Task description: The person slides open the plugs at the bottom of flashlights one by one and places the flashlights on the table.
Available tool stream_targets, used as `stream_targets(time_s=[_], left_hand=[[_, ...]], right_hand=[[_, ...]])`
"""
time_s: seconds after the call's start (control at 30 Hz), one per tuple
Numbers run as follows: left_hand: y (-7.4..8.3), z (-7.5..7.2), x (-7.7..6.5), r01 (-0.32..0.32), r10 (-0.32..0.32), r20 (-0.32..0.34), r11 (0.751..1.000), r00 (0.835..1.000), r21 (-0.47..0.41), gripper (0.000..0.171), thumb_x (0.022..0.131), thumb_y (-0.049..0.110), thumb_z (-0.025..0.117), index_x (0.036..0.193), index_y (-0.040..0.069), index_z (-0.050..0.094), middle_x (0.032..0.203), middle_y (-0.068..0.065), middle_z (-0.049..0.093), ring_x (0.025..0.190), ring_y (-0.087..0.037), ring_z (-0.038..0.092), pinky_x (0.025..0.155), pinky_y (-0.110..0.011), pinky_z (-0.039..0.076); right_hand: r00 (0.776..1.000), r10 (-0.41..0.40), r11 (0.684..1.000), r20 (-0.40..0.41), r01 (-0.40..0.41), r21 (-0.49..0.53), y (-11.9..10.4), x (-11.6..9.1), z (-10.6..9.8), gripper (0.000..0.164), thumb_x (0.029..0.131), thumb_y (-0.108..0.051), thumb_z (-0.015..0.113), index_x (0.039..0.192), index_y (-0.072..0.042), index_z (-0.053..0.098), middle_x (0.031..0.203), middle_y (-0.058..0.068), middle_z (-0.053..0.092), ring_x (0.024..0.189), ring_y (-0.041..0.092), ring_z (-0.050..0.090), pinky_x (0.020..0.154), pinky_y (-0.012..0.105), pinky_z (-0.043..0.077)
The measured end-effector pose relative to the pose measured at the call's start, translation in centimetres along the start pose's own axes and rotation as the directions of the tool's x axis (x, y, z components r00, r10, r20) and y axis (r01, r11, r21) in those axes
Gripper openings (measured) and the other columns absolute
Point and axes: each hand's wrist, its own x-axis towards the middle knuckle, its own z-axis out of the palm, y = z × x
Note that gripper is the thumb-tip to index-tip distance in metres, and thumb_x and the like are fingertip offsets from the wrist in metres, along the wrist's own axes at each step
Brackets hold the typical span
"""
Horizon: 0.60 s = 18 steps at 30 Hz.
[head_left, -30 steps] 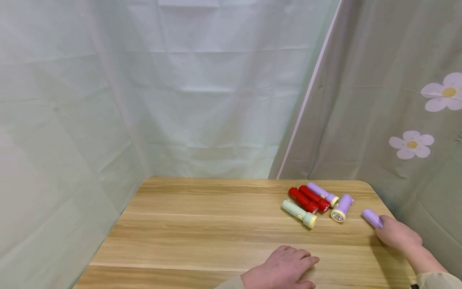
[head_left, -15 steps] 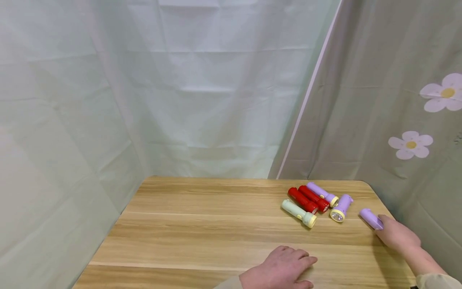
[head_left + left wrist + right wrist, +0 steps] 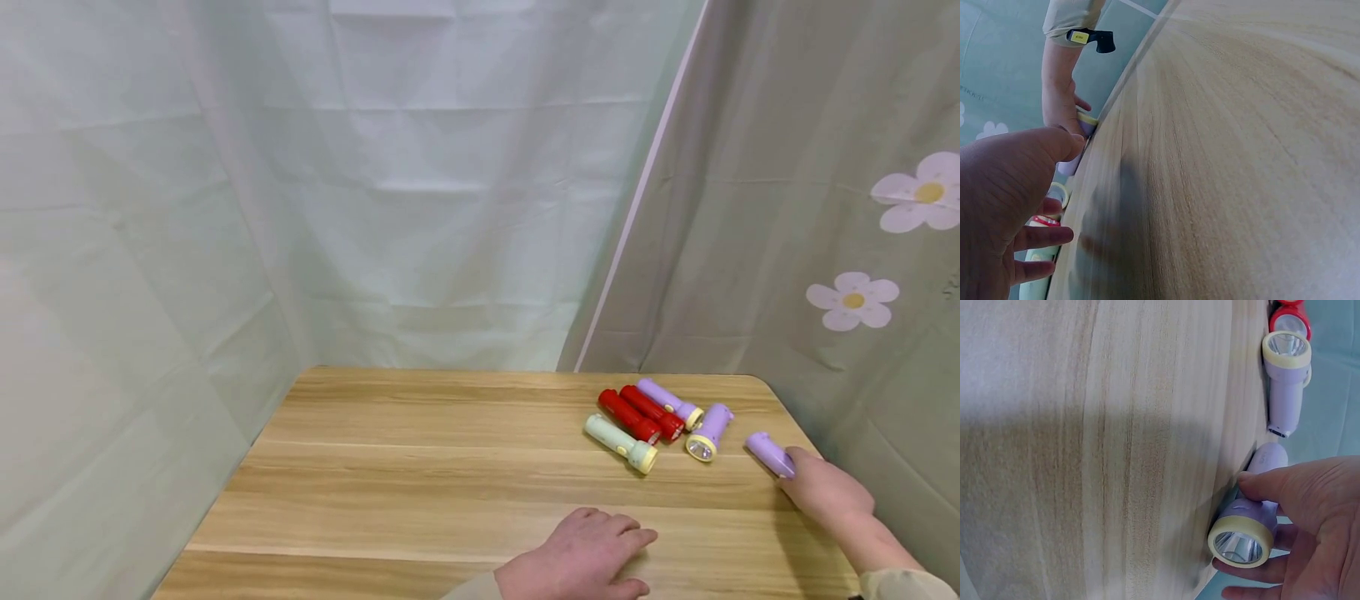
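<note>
At the table's right side my right hand (image 3: 828, 492) holds a purple flashlight (image 3: 768, 454), its tail end toward the back. The right wrist view shows the thumb across the barrel and the fingers on the far side, beside the cream-rimmed head (image 3: 1241, 540). My left hand (image 3: 585, 554) is at the front of the table with fingers spread and nothing in it; its shadow falls on the wood in the left wrist view. Nearest to the held flashlight lies another purple flashlight (image 3: 711, 432), its lens facing the front.
Left of these, a pale green flashlight (image 3: 621, 442) lies beside two red flashlights (image 3: 628, 414), with one more purple flashlight (image 3: 667, 402) behind. The wooden table (image 3: 420, 467) is bounded by a pale curtain (image 3: 450, 250) at the back and a grey flowered curtain (image 3: 750, 250) on the right.
The held purple flashlight has shifted slightly left and turned a little in my right hand. My left hand has drifted slightly left; the other flashlights lie as before.
</note>
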Motion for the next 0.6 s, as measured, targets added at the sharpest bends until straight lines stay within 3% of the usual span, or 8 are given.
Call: stream_targets(time_s=[0.23,0.47,0.6], left_hand=[[-0.25,0.06,-0.05,-0.002,0.002,-0.003,1.000,1.000,-0.012,0.060,0.100,0.061,0.052,0.153,0.033,0.045,0.140,0.020,0.051,0.124,0.004,0.049,0.102,-0.026,0.041],[-0.67,-0.08,-0.21,-0.011,0.011,-0.028,1.000,1.000,-0.009,0.061,0.100,0.061,0.052,0.153,0.032,0.045,0.140,0.018,0.053,0.127,0.003,0.048,0.103,-0.026,0.041],[-1.00,-0.33,-0.37,0.017,-0.018,-0.022,0.999,1.000,-0.029,0.062,0.100,0.062,0.050,0.154,0.032,0.043,0.142,0.018,0.052,0.128,0.003,0.047,0.104,-0.027,0.041]], right_hand=[[0.998,0.046,0.999,0.041,-0.047,0.011,0.26,0.01,0.10,0.055,0.092,-0.027,0.069,0.130,0.005,0.045,0.113,0.037,0.059,0.091,0.050,0.062,0.061,0.062,0.047],[0.999,0.040,0.999,0.018,-0.041,0.025,0.58,0.05,0.33,0.041,0.091,-0.024,0.068,0.117,0.002,0.051,0.105,0.031,0.062,0.082,0.041,0.062,0.056,0.056,0.045],[1.000,0.024,0.999,-0.009,-0.024,0.025,0.63,-0.18,0.28,0.039,0.091,-0.022,0.067,0.117,0.002,0.052,0.101,0.028,0.064,0.081,0.038,0.062,0.056,0.055,0.046]])
